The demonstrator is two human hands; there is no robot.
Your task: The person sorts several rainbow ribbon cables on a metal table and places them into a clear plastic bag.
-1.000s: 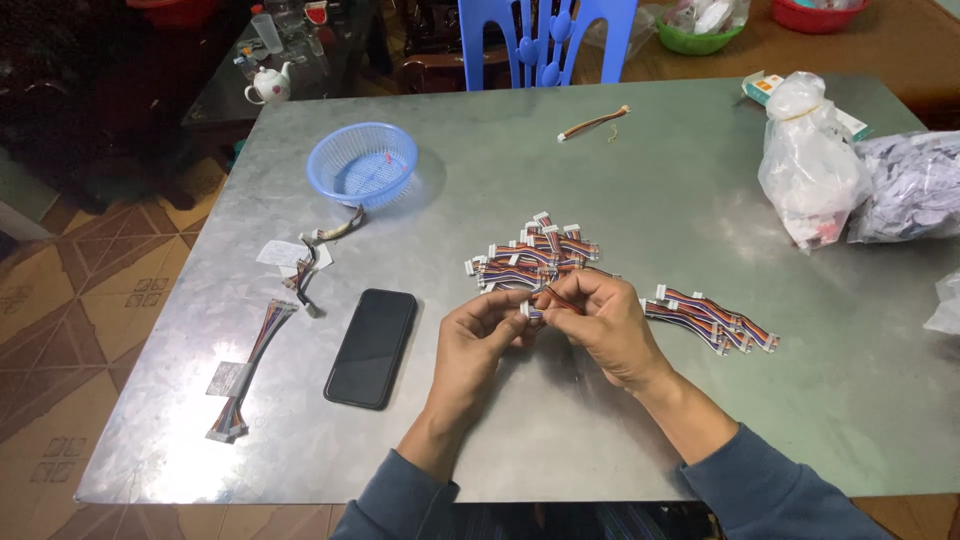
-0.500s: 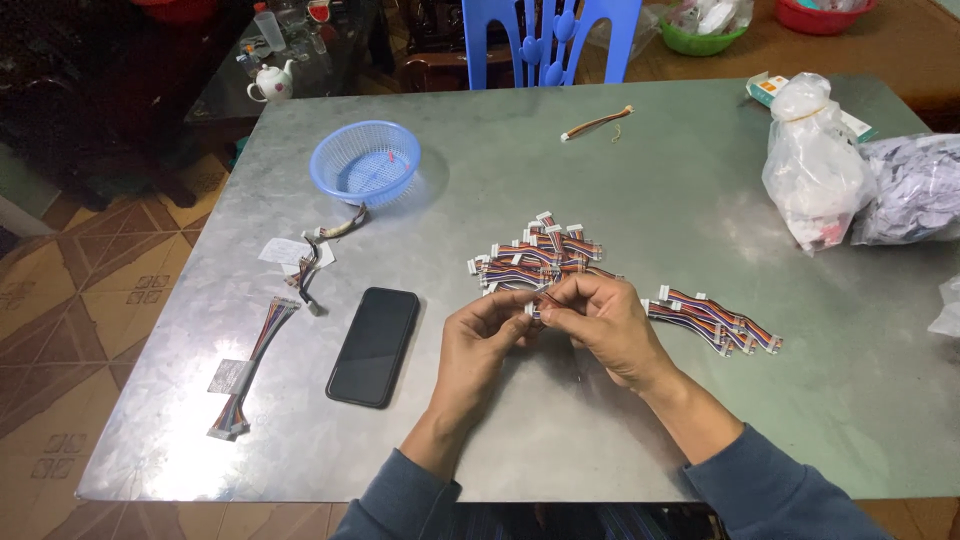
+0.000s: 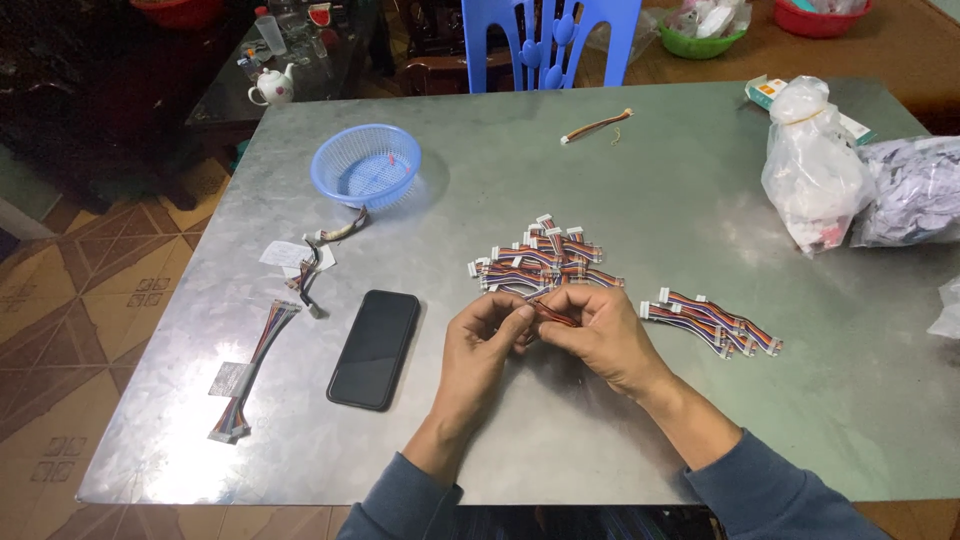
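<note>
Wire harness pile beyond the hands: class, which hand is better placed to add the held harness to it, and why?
Probably the right hand. It grips the wire harness and sits just below the wire harness pile; the left hand lies further toward the black phone.

dark phone screen (image 3: 375,348) left, knotted white plastic bag (image 3: 812,182) far right

Single head-mounted view, looking steeply down and forward over the counter (image 3: 700,180) from its near edge. The left hand (image 3: 480,350) and right hand (image 3: 600,335) sit just below frame centre at close range, forearms entering from the bottom edge. The far counter edge, a blue chair (image 3: 545,40) and tiled floor (image 3: 70,300) fill the margins.
</note>
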